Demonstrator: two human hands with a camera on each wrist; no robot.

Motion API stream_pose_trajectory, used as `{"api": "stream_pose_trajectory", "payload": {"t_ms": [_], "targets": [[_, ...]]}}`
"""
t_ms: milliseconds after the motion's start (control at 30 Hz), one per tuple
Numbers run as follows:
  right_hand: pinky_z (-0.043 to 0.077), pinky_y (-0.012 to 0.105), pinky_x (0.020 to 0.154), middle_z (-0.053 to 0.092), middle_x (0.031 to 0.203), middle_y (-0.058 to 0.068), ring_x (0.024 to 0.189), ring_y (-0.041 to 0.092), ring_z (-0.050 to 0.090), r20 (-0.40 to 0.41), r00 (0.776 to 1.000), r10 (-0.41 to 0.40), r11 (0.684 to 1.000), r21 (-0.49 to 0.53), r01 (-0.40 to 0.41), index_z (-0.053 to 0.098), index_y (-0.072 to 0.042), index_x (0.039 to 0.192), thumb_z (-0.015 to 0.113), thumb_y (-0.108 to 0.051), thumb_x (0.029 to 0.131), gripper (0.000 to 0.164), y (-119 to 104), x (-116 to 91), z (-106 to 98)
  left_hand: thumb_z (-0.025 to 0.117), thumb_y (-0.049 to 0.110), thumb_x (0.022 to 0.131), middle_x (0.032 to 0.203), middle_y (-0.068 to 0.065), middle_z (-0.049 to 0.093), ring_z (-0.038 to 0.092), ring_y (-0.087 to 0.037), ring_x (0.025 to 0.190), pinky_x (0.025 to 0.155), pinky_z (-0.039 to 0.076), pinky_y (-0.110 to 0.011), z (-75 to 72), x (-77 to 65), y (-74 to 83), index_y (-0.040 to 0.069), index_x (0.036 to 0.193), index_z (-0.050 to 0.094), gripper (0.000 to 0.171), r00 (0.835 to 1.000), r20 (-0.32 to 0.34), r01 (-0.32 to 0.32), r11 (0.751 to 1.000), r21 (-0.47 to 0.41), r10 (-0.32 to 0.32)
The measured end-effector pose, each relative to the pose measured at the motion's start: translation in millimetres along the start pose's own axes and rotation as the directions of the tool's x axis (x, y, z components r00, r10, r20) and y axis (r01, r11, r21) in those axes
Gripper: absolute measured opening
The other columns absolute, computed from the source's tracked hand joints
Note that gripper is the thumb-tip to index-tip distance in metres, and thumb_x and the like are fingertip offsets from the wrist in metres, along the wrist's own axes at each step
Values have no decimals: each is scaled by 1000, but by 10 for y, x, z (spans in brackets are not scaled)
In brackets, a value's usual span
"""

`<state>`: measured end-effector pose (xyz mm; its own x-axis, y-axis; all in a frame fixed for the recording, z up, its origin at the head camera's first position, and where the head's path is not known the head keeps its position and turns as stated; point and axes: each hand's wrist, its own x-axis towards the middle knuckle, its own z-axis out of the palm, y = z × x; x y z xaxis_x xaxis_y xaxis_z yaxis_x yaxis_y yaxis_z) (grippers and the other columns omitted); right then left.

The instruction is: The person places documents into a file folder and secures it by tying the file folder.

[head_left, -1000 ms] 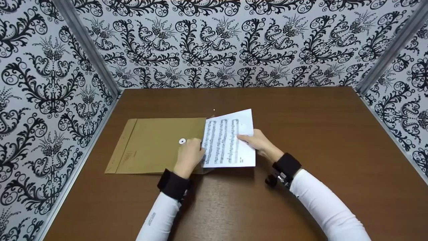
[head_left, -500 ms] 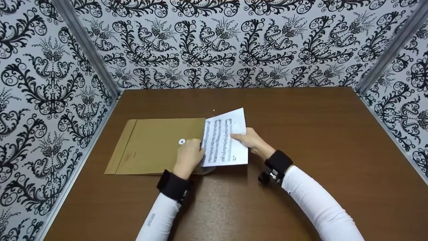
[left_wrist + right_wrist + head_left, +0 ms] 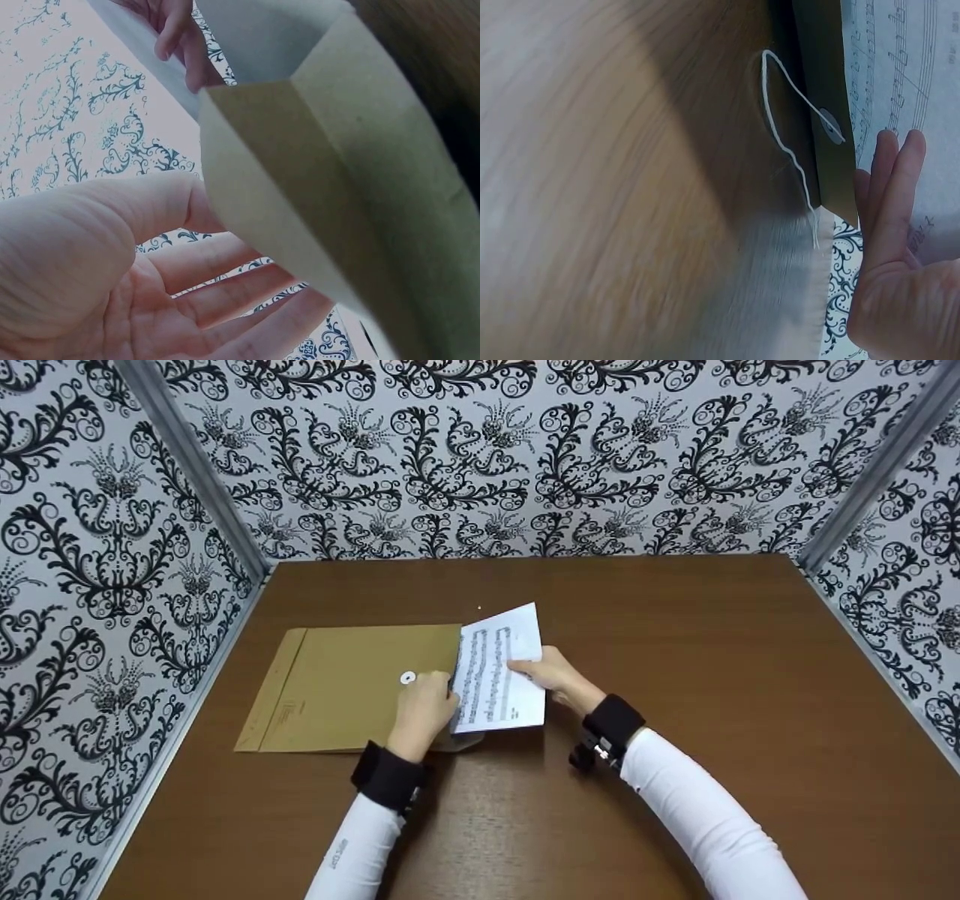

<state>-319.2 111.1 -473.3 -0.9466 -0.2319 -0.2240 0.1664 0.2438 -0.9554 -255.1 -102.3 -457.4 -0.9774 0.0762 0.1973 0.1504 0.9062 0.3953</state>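
A brown paper envelope (image 3: 352,682) lies on the table with its opening toward the right and a white button on its face. My left hand (image 3: 426,705) pinches the upper edge of that opening; in the left wrist view its thumb and forefinger meet at the paper edge, and the envelope's folded side (image 3: 300,165) gapes. Sheet music (image 3: 499,671) sticks out of the opening at a slight upward tilt, its left part hidden inside. My right hand (image 3: 555,671) grips the sheets by their right edge, thumb on top, with fingers (image 3: 892,195) underneath.
A white string (image 3: 784,146) hangs from a round button (image 3: 831,126) on the envelope's flap, under the sheets. The brown table (image 3: 712,660) reaches to patterned walls (image 3: 495,457) at the back and sides.
My right hand has moved left with the sheet music, and less of the sheets shows outside the envelope. The left hand and the envelope have stayed almost still.
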Motion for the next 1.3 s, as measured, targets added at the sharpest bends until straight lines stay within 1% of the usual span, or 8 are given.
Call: {"api": "stream_pose_trajectory", "payload": {"t_ms": [67, 133, 300, 567, 800, 967, 1133, 1300], "targets": [[61, 24, 63, 76, 111, 24, 70, 9, 73, -2, 1000, 7, 1000, 4, -7, 63, 8, 128, 63, -11, 99, 35, -7, 10, 18, 66, 7, 85, 92, -23, 77, 72, -40, 77, 64, 56, -53, -4, 3, 1, -2, 82, 71, 11, 1000, 6, 6, 1000, -1, -6], [61, 23, 62, 76, 112, 24, 69, 8, 73, -4, 1000, 6, 999, -32, -6, 63, 7, 128, 63, -12, 99, 35, -18, 15, 27, 65, 7, 85, 91, -23, 77, 72, -40, 76, 64, 56, -52, -10, 1, 7, -2, 82, 71, 11, 1000, 12, 7, 1000, -5, -7], [61, 23, 63, 73, 118, 26, 72, 8, 73, 10, 1000, -7, 996, -91, 8, 62, 5, 132, 61, -13, 100, 37, -35, 21, 45, 65, 5, 86, 88, -21, 76, 71, -36, 72, 61, 55, -49, -31, -14, 22, -2, 81, 70, 10, 1000, 1, -8, 1000, -5, 8], [61, 24, 65, 73, 119, 26, 75, 10, 74, 14, 1000, 12, 999, -43, -12, 62, 5, 133, 62, -13, 100, 38, -23, 55, 103, 65, 5, 86, 89, -22, 76, 71, -38, 74, 62, 55, -51, -8, -22, 16, -2, 82, 70, 9, 1000, -7, -11, 1000, 2, 11], [63, 26, 68, 72, 122, 27, 79, 12, 76, 26, 1000, 9, 1000, -10, -9, 61, 6, 133, 61, -13, 101, 38, 3, 101, 140, 66, 5, 85, 86, -23, 75, 71, -40, 72, 61, 55, -52, -9, -34, 10, -4, 79, 70, 11, 998, -44, -38, 999, 3, 38], [63, 27, 69, 70, 124, 28, 80, 13, 76, 30, 999, 24, 1000, -4, -24, 60, 5, 135, 60, -14, 102, 39, 10, 108, 147, 66, 5, 85, 85, -23, 75, 71, -40, 72, 61, 55, -51, -18, -49, 19, -3, 79, 69, 12, 998, -51, -46, 999, 2, 46], [63, 27, 69, 71, 123, 26, 81, 14, 77, 36, 998, 42, 999, -1, -42, 60, 3, 136, 60, -16, 102, 39, 5, 117, 140, 66, 5, 86, 85, -23, 75, 71, -39, 73, 61, 55, -51, -18, -43, 22, -3, 79, 70, 12, 999, -36, -29, 1000, -5, 29], [61, 25, 66, 75, 116, 20, 76, 11, 76, 47, 996, 72, 997, -5, -72, 61, 0, 136, 60, -22, 102, 41, -10, 117, 126, 67, 6, 87, 89, -22, 76, 73, -39, 77, 64, 56, -52, -3, -13, 10, -3, 84, 72, 11, 1000, 2, 0, 1000, 2, 0]]}}
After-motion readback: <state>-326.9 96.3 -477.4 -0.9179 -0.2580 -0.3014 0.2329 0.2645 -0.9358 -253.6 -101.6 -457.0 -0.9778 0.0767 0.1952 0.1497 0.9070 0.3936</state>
